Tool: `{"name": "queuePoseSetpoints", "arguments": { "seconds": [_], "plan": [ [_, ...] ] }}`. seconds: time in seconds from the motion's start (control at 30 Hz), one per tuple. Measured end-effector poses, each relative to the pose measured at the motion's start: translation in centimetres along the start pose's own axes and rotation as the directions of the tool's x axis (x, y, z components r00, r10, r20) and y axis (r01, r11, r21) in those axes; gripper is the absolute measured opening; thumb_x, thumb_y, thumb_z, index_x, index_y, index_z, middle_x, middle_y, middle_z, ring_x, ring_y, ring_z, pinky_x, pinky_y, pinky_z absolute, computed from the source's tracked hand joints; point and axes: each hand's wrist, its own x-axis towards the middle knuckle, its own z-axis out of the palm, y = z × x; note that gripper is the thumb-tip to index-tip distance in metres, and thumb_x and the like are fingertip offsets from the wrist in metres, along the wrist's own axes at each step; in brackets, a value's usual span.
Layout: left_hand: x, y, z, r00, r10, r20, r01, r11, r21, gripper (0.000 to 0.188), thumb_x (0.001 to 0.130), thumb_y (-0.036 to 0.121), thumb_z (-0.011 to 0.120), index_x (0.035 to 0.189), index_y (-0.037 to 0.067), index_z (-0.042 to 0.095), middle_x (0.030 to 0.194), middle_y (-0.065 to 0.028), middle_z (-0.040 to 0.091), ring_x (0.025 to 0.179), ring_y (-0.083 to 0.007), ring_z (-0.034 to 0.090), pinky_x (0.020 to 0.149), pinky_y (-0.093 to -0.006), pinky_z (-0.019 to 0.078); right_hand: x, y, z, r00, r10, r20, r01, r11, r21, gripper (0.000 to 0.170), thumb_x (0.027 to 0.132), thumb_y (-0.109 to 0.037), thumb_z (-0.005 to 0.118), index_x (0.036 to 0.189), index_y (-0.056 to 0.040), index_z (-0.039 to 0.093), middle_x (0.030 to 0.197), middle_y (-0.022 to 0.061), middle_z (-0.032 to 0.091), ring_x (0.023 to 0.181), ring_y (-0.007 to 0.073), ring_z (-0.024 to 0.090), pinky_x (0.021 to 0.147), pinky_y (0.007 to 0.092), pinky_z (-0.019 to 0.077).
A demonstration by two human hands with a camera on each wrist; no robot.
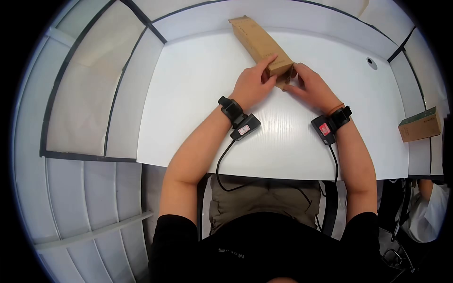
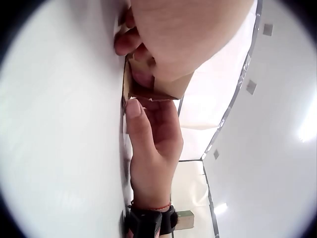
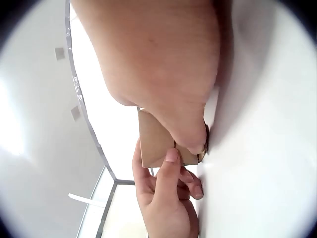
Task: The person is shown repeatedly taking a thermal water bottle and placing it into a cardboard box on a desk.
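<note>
We have a long cardboard box (image 1: 262, 45) lying on the white table (image 1: 203, 113) at 12 o'clock, its far end tilting toward 11 and its near end toward us. Our left hand (image 1: 253, 85) grips that near end from its left side, thumb and fingers bent narrowly around the cardboard. Our right hand (image 1: 314, 89) is at the end's right corner, fingers curled, thumb and fingers pinching the end flap (image 1: 284, 84). Our hands hide part of this end, so we cannot tell how far inside any fingertip reaches.

Each wrist wears a black camera, the left one (image 1: 245, 127) at 8 o'clock and the right one (image 1: 323, 130) near 5, with cables trailing toward our lap. A round fitting (image 1: 372, 63) sits in the table at 2 o'clock. At 3, well apart from our hands, is a smaller brown and green box (image 1: 420, 125); we cannot tell what supports it. Pale panels (image 1: 127, 94) stand around the table's left, far and right sides. Another person's white sleeve (image 1: 432, 214) shows at 4 o'clock, beyond the table.
</note>
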Motion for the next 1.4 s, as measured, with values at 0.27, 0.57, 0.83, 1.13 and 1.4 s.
{"name": "queuePoseSetpoints", "arguments": {
  "seconds": [0.27,0.57,0.83,1.13,1.4],
  "plan": [
    [0.0,-0.2,-0.2,0.998,0.004,0.07,-0.007,0.999,0.047,0.073,0.09,0.018,0.072,0.156,0.019,0.04,0.079,-0.0046,0.063,0.072,-0.0153,0.062,0.07,-0.0307,0.0516,0.1,0.3,0.1,0.995,0.096,-0.04,-0.086,0.975,0.206,0.034,0.094,-0.018,0.068,0.122,0.0003,0.061,0.092,0.0136,0.067,0.077,0.0231,0.061,0.074,0.0362,0.05],
    [0.1,0.7,0.3,0.995,0.093,0.045,-0.102,0.946,0.309,0.098,0.079,0.039,0.081,0.159,0.017,0.029,0.093,-0.0098,0.069,0.082,-0.0265,0.069,0.076,-0.0374,0.0557,1.0,0.5,0.5,0.979,0.087,-0.184,-0.082,0.996,0.032,0.021,0.097,-0.018,0.064,0.107,0.0007,0.067,0.087,0.0161,0.07,0.078,0.0325,0.065,0.074,0.0411,0.0515],
    [0.1,2.2,-0.3,0.999,0.0,0.05,-0.019,0.924,0.383,0.081,0.087,0.035,0.073,0.155,0.013,0.034,0.091,-0.0134,0.072,0.081,-0.0298,0.071,0.073,-0.0401,0.056,1.1,0.5,0.5,0.985,0.107,-0.133,-0.096,0.992,0.086,0.027,0.095,-0.02,0.065,0.113,-0.0003,0.067,0.089,0.0142,0.07,0.074,0.028,0.064,0.072,0.0388,0.0516],
    [0.4,0.0,0.1,0.998,0.044,-0.048,-0.03,0.962,0.27,0.066,0.092,0.026,0.067,0.151,0.013,0.04,0.08,-0.0136,0.071,0.072,-0.0323,0.07,0.068,-0.0412,0.054,1.3,-0.1,0.9,0.989,0.101,-0.105,-0.092,0.992,0.085,0.036,0.093,-0.026,0.069,0.118,-0.0013,0.065,0.085,0.0112,0.069,0.071,0.0227,0.061,0.069,0.0361,0.0506],
    [0.4,0.5,-0.1,0.998,0.014,-0.062,0.0,0.978,0.209,0.06,0.091,0.022,0.067,0.147,0.012,0.046,0.084,-0.013,0.072,0.075,-0.033,0.07,0.069,-0.0433,0.0556,2.6,-0.3,2.1,0.962,0.185,-0.203,-0.193,0.981,-0.024,0.032,0.092,-0.03,0.07,0.103,-0.0005,0.065,0.078,0.014,0.068,0.071,0.0312,0.064,0.068,0.0406,0.0509]
  ]
}}
